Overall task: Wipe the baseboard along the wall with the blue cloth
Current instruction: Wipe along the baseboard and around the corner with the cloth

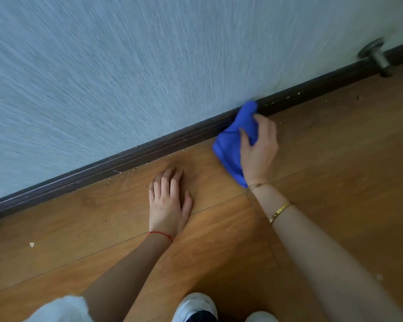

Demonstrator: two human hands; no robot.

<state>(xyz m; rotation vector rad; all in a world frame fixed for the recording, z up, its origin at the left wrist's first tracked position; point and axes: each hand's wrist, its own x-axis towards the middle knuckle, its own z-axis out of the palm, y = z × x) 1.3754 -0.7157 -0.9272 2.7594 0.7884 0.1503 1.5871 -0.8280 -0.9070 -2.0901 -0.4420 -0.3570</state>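
Observation:
A dark brown baseboard (pixel 126 156) runs diagonally along the foot of a pale blue textured wall, from lower left to upper right. My right hand (pixel 260 149) grips a bunched blue cloth (pixel 230 147), whose upper end is pressed against the baseboard. The cloth's lower end trails on the wooden floor beside my wrist. My left hand (pixel 169 201) rests flat on the floor, fingers spread toward the baseboard, a short way left of the cloth.
A metal door stop (pixel 377 56) sticks out from the baseboard at the upper right. Small crumbs lie scattered on the wooden floor (pixel 335 159) along the baseboard. My white shoes (pixel 196 307) show at the bottom edge. A white scrap (pixel 32 244) lies at the left.

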